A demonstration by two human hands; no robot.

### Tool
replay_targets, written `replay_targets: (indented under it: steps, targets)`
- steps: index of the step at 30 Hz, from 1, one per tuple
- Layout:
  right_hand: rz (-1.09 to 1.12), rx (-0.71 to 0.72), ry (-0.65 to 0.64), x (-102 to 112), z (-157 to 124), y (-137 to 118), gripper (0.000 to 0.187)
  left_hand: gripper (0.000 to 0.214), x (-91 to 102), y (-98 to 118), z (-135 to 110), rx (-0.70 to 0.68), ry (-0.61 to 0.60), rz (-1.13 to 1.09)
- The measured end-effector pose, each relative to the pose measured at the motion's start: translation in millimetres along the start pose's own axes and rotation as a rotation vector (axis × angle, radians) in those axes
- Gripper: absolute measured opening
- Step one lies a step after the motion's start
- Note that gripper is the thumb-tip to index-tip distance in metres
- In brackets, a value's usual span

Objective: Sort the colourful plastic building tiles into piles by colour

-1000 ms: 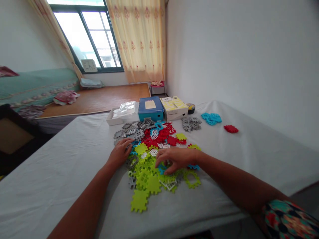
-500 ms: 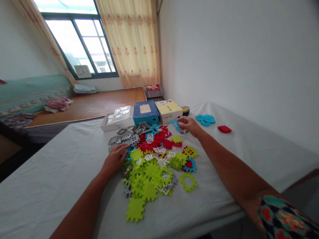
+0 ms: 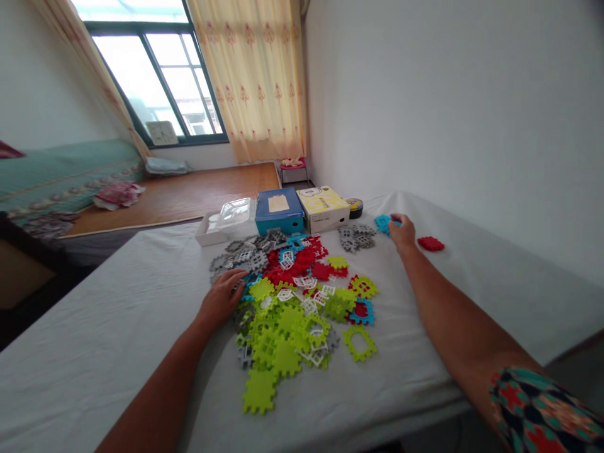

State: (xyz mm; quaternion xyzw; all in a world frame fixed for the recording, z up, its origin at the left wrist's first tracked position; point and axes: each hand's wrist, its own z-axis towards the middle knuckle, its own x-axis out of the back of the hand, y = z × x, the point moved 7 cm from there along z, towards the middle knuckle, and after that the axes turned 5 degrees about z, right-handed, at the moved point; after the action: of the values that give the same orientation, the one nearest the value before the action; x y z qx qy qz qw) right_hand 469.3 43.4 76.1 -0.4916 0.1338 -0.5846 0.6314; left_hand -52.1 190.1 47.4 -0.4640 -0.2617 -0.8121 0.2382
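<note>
A mixed heap of flat toothed plastic tiles in lime green, red, grey, white and blue lies on the white-covered table. My left hand rests on the heap's left edge, fingers curled down onto the tiles. My right hand is stretched far right onto a small stack of blue tiles, fingers closed over them. A small grey stack lies left of the blue one. A small red stack lies just right of my right hand.
At the table's far edge stand a white tray with a clear lid, a blue box, a yellow and white box and a round tin. A white wall runs along the right. A bed and wooden platform lie beyond.
My right hand lifted a blue tile out of the heap, carried it right past the grey stack, and now rests on the blue stack. My left hand stayed on the heap.
</note>
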Motion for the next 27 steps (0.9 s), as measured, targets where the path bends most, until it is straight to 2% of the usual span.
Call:
replay_targets:
  steps: [1,3,5,7,11,13,15,17,19,21,23,27]
  targets:
    - [0.026,0.024,-0.067,-12,-6,-11,0.028,0.040,0.7,1,0,0.002,0.001,-0.002]
    - [0.126,0.105,-0.302,-43,-26,-39,0.026,0.040,2.3,3,0,0.003,0.006,-0.005]
    - [0.208,0.244,-0.582,-74,-56,-72,0.024,0.039,3.5,5,1,0.005,0.010,-0.004]
    - [0.208,0.393,-0.746,-93,-88,-99,0.024,0.039,3.8,6,1,0.009,0.009,-0.004]
    - [0.076,0.648,-0.806,-110,-133,-127,0.037,0.039,2.3,6,1,0.004,-0.004,-0.012]
    - [0.031,0.715,-0.838,-114,-147,-134,0.039,0.039,1.8,5,0,0.001,-0.005,-0.010]
    - [0.024,0.728,-0.872,-114,-154,-140,0.032,0.038,1.8,5,0,-0.001,-0.002,-0.004]
    - [0.043,0.709,-0.859,-108,-154,-146,0.031,0.038,2.2,6,0,-0.002,-0.001,0.003]
    - [0.065,0.665,-0.793,-101,-148,-151,0.031,0.038,2.7,7,0,-0.001,0.000,0.007]
    - [0.081,0.622,-0.736,-98,-140,-154,0.024,0.038,3.1,8,0,0.001,-0.002,0.006]
    - [0.071,0.613,-0.732,-105,-135,-156,0.020,0.037,2.9,9,1,0.004,-0.007,0.001]
    - [-0.057,0.697,-0.787,-137,-131,-163,0.031,0.036,2.2,7,1,0.017,-0.004,-0.004]
